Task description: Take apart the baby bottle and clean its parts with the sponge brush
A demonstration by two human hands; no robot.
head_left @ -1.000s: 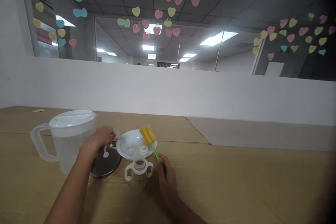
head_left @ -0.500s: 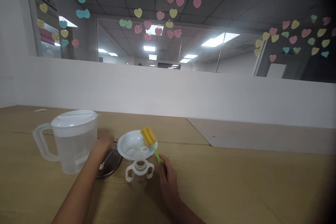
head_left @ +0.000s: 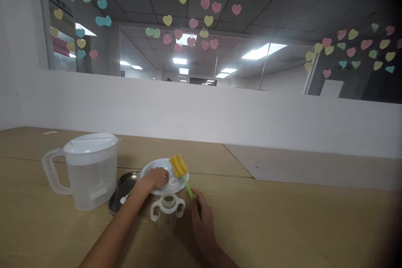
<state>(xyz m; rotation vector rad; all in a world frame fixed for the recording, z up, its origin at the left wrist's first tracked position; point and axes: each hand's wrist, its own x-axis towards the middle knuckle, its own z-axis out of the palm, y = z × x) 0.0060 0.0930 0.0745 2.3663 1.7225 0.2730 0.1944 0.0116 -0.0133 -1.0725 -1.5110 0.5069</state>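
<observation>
My right hand [head_left: 201,217] rests on the wooden table, fingers closed round the green handle of a bottle brush with a yellow sponge head [head_left: 178,165] that points up over a white plate [head_left: 147,171]. My left hand [head_left: 156,177] reaches into that plate with curled fingers, beside a small white ring-shaped cap [head_left: 173,183]; what it touches is hidden. An open baby bottle with two white handles [head_left: 166,209] stands just in front of the plate, between my hands.
A clear plastic pitcher with a white lid [head_left: 88,171] stands at the left. A dark metal dish [head_left: 121,192] holding a small white spoon lies between pitcher and plate. A low white partition wall [head_left: 220,113] backs the table.
My left hand has moved right, from the metal dish beside the pitcher into the white plate. My right hand and the brush have stayed put.
</observation>
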